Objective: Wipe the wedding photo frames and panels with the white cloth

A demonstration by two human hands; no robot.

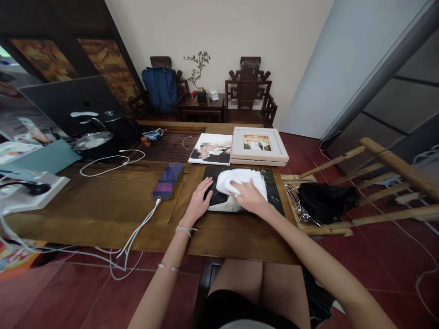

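Your right hand flat on white cloth, fingers together, pressing not gripping. Left hand fingers spread, bracing dark photo panel beneath on surface. Cloth likely soft, light; panel rigid, probably scratch-prone: hold edges.

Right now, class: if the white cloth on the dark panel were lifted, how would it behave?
The white cloth looks bunched under the right hand, so it is probably floppy and light. It would likely slide on the dark panel, which the left hand steadies.
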